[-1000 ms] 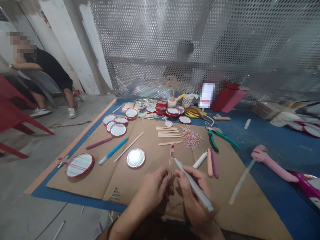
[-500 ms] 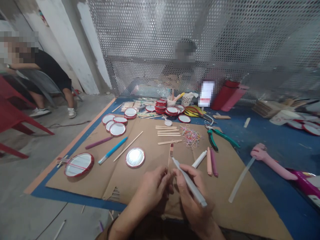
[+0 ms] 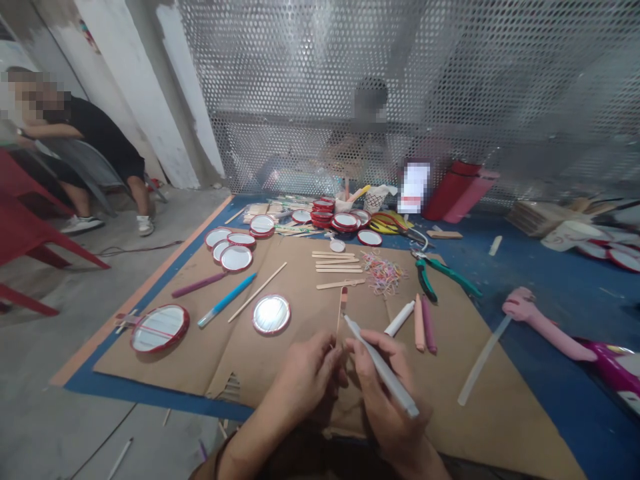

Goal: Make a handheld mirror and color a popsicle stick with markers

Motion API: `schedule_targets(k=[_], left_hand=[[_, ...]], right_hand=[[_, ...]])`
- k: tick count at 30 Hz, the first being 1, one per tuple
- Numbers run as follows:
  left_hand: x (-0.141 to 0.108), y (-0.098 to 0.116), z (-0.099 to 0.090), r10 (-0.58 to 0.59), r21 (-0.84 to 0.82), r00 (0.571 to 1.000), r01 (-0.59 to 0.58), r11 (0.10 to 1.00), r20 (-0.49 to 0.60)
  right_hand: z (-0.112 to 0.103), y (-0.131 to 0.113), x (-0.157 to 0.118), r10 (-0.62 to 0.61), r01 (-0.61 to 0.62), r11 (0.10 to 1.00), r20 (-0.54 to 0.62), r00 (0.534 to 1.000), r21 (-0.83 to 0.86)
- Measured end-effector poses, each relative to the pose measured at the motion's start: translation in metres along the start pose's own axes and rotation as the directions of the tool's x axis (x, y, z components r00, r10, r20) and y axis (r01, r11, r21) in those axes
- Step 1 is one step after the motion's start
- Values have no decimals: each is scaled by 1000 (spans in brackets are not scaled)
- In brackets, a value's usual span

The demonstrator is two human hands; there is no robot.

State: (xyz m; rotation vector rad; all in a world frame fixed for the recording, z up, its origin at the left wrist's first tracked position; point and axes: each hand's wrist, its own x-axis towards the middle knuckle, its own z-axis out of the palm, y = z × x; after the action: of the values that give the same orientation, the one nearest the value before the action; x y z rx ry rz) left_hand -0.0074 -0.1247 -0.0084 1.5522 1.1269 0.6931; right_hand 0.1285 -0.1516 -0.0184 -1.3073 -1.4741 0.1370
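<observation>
My left hand point(image 3: 307, 373) pinches a thin wooden craft stick point(image 3: 343, 300) whose far end is coloured dark red and pinkish. In my right hand point(image 3: 390, 407) is a pale grey marker pen point(image 3: 381, 369), its tip close beside the stick's coloured part; I cannot tell whether they touch. A round red-rimmed disc point(image 3: 271, 315) lies left of my hands on the cardboard point(image 3: 235, 360). Just right of them rest a white marker point(image 3: 400, 319), a peach marker point(image 3: 419, 323) and a purple marker point(image 3: 429, 325). Several plain craft sticks point(image 3: 339, 269) lie beyond, beside a heap of small coloured rubber bands point(image 3: 383, 272).
Green-handled pliers point(image 3: 427, 280) and a pink glue gun point(image 3: 545, 323) lie at the right. At the left are a blue pen point(image 3: 227, 300) and a disc with strings and a stick neck point(image 3: 160, 328). Stacked discs point(image 3: 323, 213) stand behind, before a perforated metal panel point(image 3: 280, 87). A person sits far left.
Hardly anything differs: the whole view has shifted very slightly, and both hands keep the same hold on the stick and the marker.
</observation>
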Motion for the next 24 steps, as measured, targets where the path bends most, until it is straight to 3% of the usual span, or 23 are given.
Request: schedule_targets(k=[3,8,13,18,24], left_hand=[[-1,0,0,5,-7,1000,-5,1000,-9],[0,-1,-1,11,-7,1000,-11,1000,3],[1,0,-1,23,13,1000,-23,1000,-18],[0,-1,0,7,-9,1000,-7,1000,0],[0,-1,-1,9,-15,1000,-9,1000,-16]], right_hand=[[0,-3,1,-19,19,1000,36,999,-9],[-1,-7,2,31,-30,999,-55,998,13],[-1,-3,1,-17,16,1000,22,1000,20],[-1,-2,0,17,-18,1000,-51,999,-18],[-2,-3,0,-8,6,999,46,999,35]])
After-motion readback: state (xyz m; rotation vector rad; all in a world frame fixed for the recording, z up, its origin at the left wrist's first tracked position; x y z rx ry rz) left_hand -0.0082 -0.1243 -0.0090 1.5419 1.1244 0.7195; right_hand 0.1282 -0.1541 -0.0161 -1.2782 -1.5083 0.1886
